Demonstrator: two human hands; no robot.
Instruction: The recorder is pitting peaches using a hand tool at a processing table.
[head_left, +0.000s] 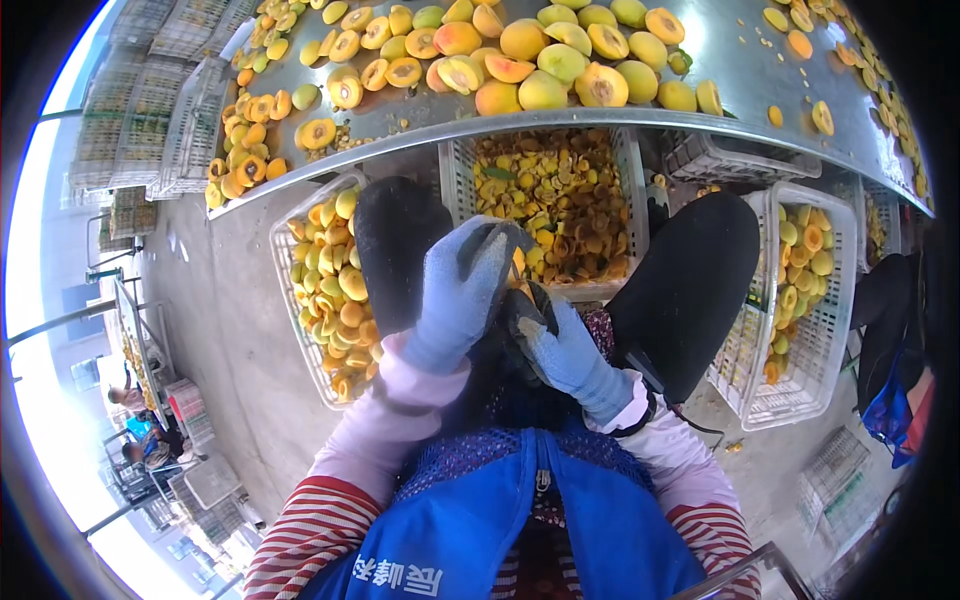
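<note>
My left hand (469, 289), in a blue knit glove with dark grey coated fingers, is closed around part of a yellow-orange fruit. My right hand (566, 345), gloved the same way, meets it between my knees, its fingers curled against the fruit (523, 283), which looks like a peach or an apricot. Most of the fruit is hidden by the fingers, and whether the right hand also holds a tool cannot be told. Just beyond the hands stands a white plastic crate (636, 202) of fruit scraps. Halved and whole fruits (544, 90) lie on the metal table (420, 124) above.
A white crate (289, 300) of fruit halves stands left of my knee, another crate (806, 394) of halves to the right. Crates (180, 142) are stacked at the upper left. A co-worker's dark-clad leg (885, 315) shows at the far right; people sit at the far left.
</note>
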